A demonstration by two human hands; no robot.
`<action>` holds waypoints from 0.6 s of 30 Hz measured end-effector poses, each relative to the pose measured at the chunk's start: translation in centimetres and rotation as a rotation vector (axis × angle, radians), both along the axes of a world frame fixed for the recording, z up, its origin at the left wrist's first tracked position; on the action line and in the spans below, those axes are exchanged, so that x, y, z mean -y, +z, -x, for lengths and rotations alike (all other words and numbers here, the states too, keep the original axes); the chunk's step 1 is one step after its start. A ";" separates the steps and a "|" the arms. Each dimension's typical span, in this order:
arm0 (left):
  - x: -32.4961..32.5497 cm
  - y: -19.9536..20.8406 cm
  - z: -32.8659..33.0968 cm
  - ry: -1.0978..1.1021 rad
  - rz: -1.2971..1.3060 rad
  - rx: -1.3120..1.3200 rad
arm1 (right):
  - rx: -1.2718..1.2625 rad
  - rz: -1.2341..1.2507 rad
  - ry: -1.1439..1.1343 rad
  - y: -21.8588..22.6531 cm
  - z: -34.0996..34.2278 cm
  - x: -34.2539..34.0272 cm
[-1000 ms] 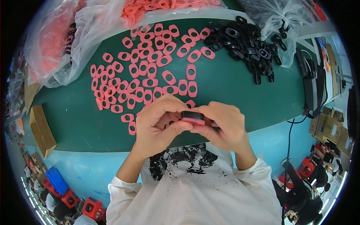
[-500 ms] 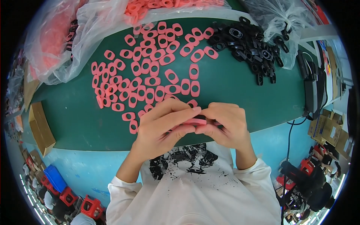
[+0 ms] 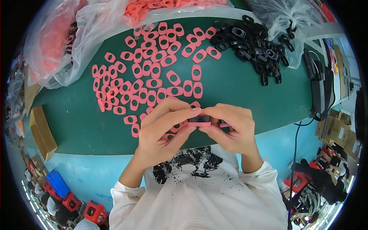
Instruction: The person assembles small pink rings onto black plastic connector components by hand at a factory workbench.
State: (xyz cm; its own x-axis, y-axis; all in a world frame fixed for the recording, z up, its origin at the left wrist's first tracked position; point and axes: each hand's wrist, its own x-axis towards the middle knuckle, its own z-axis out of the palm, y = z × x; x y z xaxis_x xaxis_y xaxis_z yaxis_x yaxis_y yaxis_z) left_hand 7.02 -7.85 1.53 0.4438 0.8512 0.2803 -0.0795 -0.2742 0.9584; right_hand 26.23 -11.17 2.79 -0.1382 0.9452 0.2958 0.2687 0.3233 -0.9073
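Observation:
My left hand (image 3: 161, 124) and my right hand (image 3: 232, 122) meet over the table's near edge. Between their thumbs and fingertips they pinch a pink oblong piece (image 3: 199, 124) on edge, with a black piece (image 3: 200, 119) against its far side. Whether the two are locked together cannot be made out. Another pink and black part (image 3: 224, 125) shows partly under my right hand's curled fingers. Beyond my hands lie many loose pink oblong rings (image 3: 154, 83), each with an oval hole. A heap of black oval rings (image 3: 255, 50) sits at the far right.
Clear plastic bags with pink parts (image 3: 53, 50) stand at the far left, and more pink pieces (image 3: 157, 4) lie at the back. A cardboard tray (image 3: 43, 132) is at the left edge. A black device (image 3: 317, 92) with cables borders the right side.
The pinched piece has turned, so more of the black part now shows behind its pink edge. My hands have stayed in nearly the same place.

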 end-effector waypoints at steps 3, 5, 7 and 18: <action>0.0 0.0 -0.1 -0.018 0.071 0.053 | -0.015 0.028 -0.018 0.2 0.1 0.0; 0.0 0.0 0.1 -0.029 0.065 0.023 | -0.031 0.041 -0.026 0.1 0.2 0.2; 0.0 -0.2 0.1 -0.038 0.060 -0.007 | -0.047 0.054 -0.033 0.1 0.3 0.2; 0.2 0.1 0.1 -0.175 0.259 0.251 | -0.013 -0.212 -0.084 -0.4 0.7 0.1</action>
